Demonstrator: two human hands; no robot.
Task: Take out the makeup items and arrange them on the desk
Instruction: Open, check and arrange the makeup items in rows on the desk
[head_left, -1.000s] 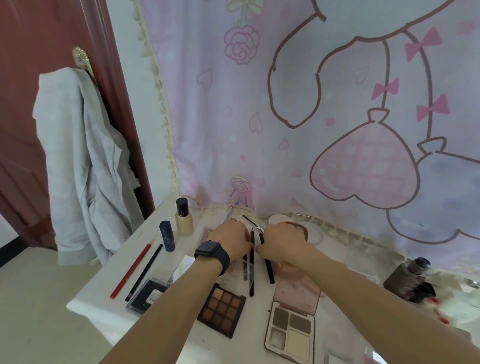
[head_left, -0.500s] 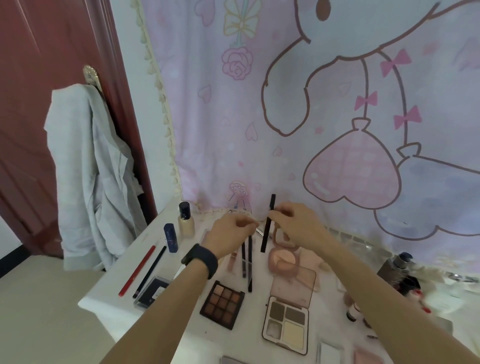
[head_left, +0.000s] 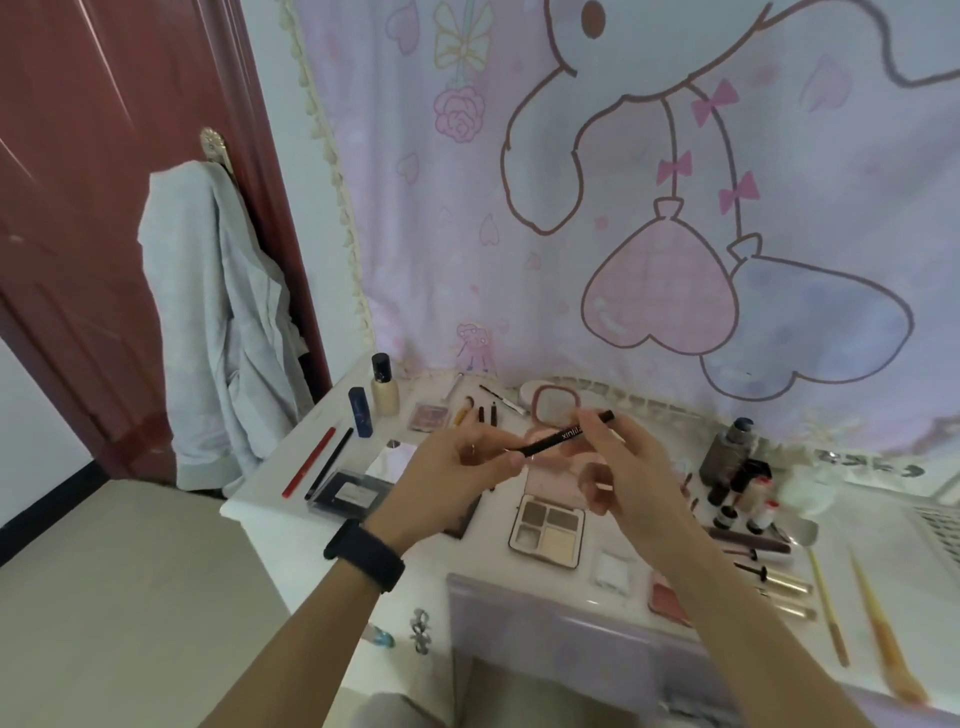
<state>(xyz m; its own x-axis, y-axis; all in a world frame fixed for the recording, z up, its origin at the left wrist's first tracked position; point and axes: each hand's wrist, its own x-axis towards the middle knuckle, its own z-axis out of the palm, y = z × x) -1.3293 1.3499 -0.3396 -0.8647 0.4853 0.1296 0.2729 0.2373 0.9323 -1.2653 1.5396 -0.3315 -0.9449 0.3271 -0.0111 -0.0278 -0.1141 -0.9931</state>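
As R hand (head_left: 639, 467) pinches pen (head_left: 563, 435), pencils (head_left: 310, 460) line desk-edge (head_left: 285, 467).

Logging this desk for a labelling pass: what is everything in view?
eyeliner pen: one, black, above the desk, in both hands
foundation bottle: one, cream, far left corner
blue tube: one, dark blue, beside that bottle
red pencil: one, red, left edge
four-pan palette: one, white case, desk centre
bottles: several, dark, right side
garment: one, grey, hanging on the door
left hand: one, pinches the pen's left end
right hand: one, pinches its right end
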